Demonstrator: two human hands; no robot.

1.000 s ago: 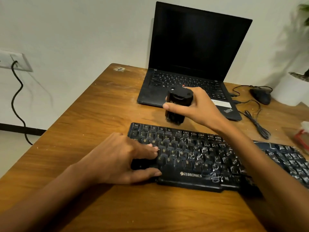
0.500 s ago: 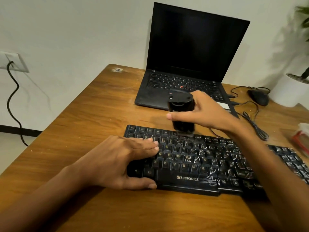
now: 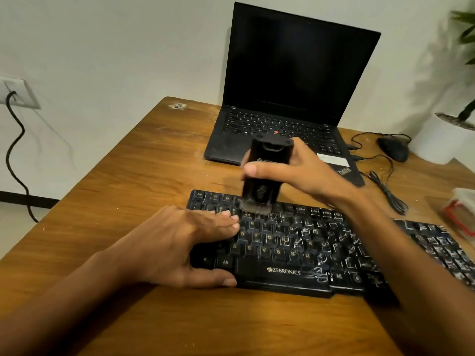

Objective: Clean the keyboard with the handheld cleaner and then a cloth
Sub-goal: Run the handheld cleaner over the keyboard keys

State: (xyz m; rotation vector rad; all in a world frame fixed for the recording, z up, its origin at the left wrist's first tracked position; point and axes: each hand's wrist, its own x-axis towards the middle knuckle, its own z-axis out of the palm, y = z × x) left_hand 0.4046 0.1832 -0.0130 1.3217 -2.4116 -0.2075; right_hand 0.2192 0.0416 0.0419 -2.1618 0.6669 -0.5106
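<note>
Black keyboard [image 3: 282, 253], ZEBRONICS printed on its front lip, lies across the near part of a wooden table [image 3: 128, 188]. White scribbled marks cover the keys of its middle and right part, with fewer on the left keys. The handheld cleaner [image 3: 264, 173], a black boxy unit, stands upright over the upper left key rows. Its brush end points down at the keys, but blur hides the exact contact. The right hand [image 3: 303, 168] wraps the cleaner from the right side, thumb across the near face and fingers round the far face. The cleaner sits at the hand's left, projecting above and below the grip. The right forearm crosses above the keyboard's right half. The left hand [image 3: 180, 242] lies flat on the keyboard's left end and grasps nothing. Its fingers are straight and together on the keys, tips just beside the brush end, and the thumb stretches along the front edge. Behind the keyboard is an open black laptop [image 3: 295, 73], screen dark. To its right are a black mouse [image 3: 393, 149] and a loose cable [image 3: 385, 188]. A white plant pot [image 3: 439, 140] stands at far right, and a clear container with a red rim [image 3: 460, 217] sits at the right edge of view. A wall socket [image 3: 18, 92] with a black cord is at left.
</note>
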